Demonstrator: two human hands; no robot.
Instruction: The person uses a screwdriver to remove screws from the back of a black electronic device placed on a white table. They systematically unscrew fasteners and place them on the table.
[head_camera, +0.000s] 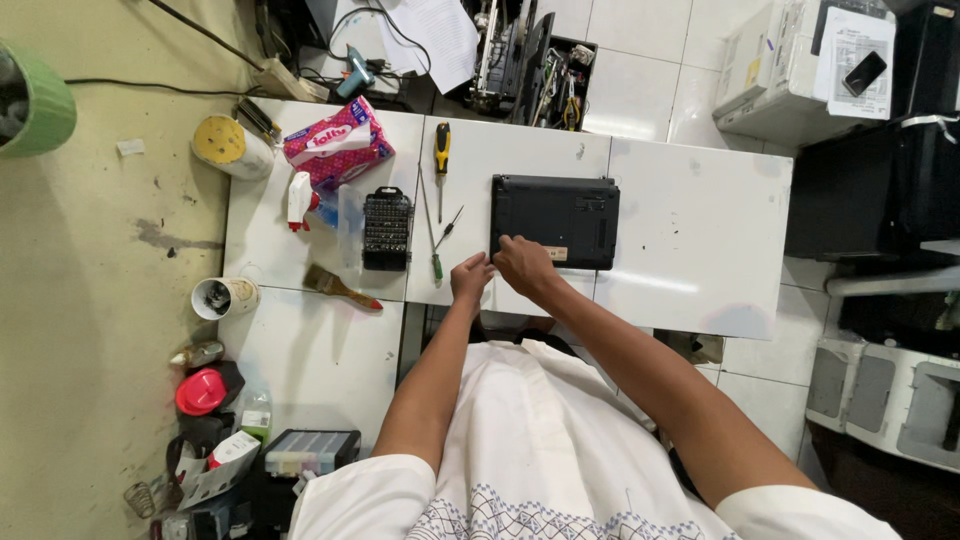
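Observation:
A small black laptop (560, 212) lies upside down on the white table (690, 230). My right hand (524, 263) rests on its near left corner, fingers pressed against the casing. My left hand (471, 279) is just left of it on the table top, fingers curled near the laptop's edge; whether it pinches something small I cannot tell. Left of the hands lie a green-handled screwdriver (437, 262), a thin dark screwdriver (450, 224) and a yellow-and-black screwdriver (441, 150).
A black screwdriver-bit case (387, 228), a paintbrush (340, 287), a spray bottle (300, 198), a pink tissue pack (338, 142) and a tape roll (226, 145) sit on the table's left part. A white cup (223, 297) stands at the left edge. Printers (800, 60) stand to the right.

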